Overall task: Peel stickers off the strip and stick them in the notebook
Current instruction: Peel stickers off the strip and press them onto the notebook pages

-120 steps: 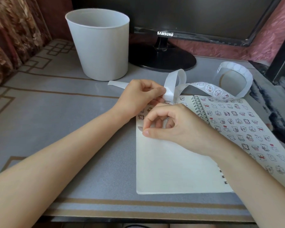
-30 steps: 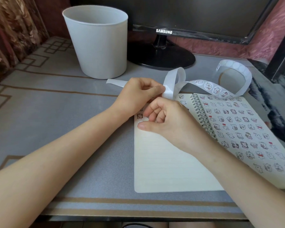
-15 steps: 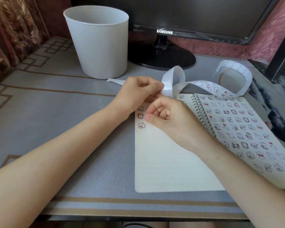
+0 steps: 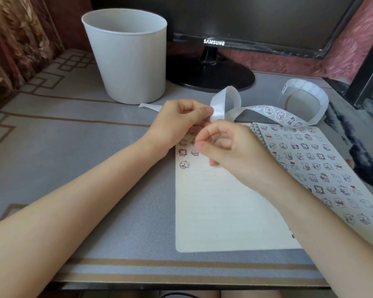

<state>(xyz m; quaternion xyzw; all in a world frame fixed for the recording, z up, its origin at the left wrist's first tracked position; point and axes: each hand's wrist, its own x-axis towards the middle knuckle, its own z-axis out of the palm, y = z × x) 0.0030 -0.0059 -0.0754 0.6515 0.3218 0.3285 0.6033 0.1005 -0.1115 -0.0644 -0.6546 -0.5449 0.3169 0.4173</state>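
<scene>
A grey table mat with tan geometric lines covers the surface, seen from above by the person seated at it; a brown patterned curtain hangs at the left and pink fabric lines the back right. The monitor at the rear is cut off at the top, and a dark object at the far right edge is too cropped to identify. An open spiral notebook lies right of centre; its right page is covered in rows of small cartoon stickers, and its left page carries a few stickers in the top corner, partly hidden by both hands. The left hand pinches the sticker strip between thumb and forefinger just above the notebook's top edge. The strip loops upward, runs right, and arcs round behind the notebook, while a bare tail pokes out left. The right hand hovers over the left page, fingers curled, thumb and forefinger tips near together; whether they hold a sticker cannot be told. A white bin stands behind the left hand.
</scene>
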